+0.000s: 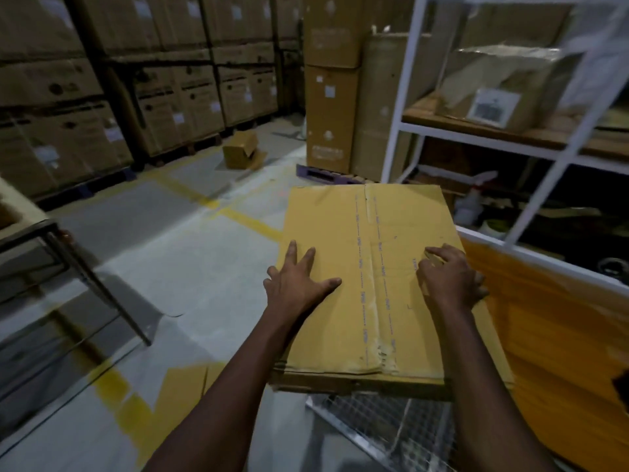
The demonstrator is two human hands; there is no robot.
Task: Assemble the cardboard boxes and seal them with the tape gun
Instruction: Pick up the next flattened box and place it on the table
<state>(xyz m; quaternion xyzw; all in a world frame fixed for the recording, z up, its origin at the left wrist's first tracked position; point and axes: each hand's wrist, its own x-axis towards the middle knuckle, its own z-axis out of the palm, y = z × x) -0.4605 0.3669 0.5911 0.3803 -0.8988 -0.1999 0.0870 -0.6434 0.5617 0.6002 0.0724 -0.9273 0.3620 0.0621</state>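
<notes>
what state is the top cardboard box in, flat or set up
Folded flat: the cardboard box lies as a thin sheet on a stack, left hand spread on it.

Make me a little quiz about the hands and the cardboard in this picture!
1. True or false: the left hand lies flat, fingers spread, on the flattened cardboard.
2. Where does the small open box sit? A) on the floor B) on a shelf C) on a chair
3. Fill in: the painted lines on the floor are ____.
Key: 1 true; 2 A; 3 yellow.
</notes>
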